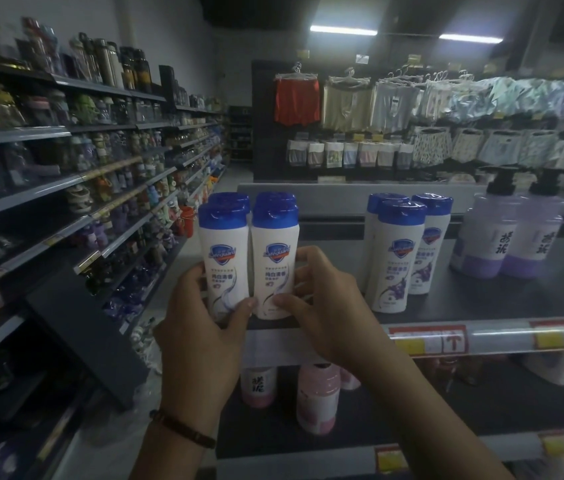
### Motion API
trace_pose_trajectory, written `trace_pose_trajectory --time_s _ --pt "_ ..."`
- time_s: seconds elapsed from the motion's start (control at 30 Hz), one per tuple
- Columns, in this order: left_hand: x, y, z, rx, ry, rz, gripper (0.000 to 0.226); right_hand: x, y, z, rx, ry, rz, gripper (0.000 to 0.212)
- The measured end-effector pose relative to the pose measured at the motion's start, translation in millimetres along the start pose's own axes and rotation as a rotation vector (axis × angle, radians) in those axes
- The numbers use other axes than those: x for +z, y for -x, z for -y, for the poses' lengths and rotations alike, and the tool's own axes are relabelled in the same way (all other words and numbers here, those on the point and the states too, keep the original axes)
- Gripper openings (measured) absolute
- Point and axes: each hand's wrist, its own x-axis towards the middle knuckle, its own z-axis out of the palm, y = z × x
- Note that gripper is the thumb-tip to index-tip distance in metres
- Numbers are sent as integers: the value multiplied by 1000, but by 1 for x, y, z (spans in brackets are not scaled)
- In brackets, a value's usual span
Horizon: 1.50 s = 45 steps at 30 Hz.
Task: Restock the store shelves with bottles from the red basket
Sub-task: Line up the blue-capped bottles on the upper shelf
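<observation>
The left hand (201, 327) curls round the left blue-capped bottle (223, 258) and the right hand (322, 306) round the right blue-capped bottle (275, 258), both standing at the shelf's (325, 244) front left corner, where a careless sideways or forward nudge on letting go could, I judge, tip them off.

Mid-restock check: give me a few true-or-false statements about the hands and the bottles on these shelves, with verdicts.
1. The left hand and right hand each grip one of the front white bottles. True.
2. Those bottles lie on their sides. False: they stand upright.
3. The pump bottles stand to the right of the purple-label bottles. True.
4. The pink bottles are on the top shelf. False: they stand on the shelf below.
</observation>
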Motion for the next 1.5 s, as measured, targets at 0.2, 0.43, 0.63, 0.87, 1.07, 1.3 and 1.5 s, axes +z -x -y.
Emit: trace_pose_trajectory --time_s 0.2,0.43,0.63,0.87,1.07,1.3,1.5 --pt "2 1 -1 3 12 4 71 0 2 0 -23 46 -7 53" --pt "0 -1 -1 32 -30 16 72 0 3 -1 -40 81 -2 54" --pt "0 -1 -2 43 -50 37 72 -2 2 -2 -51 97 -1 58" --pt "-3 2 0 62 -35 11 80 -9 8 -2 -48 73 -57 62" --pt "-1 7 -11 162 -95 -108 84 -15 21 -5 -39 -16 -183 45" --pt "8 23 -31 379 -2 -170 29 -26 38 -13 -72 -90 -234 33" --pt "38 53 -58 318 131 3 19 -45 63 -30 -74 -180 -273 16"
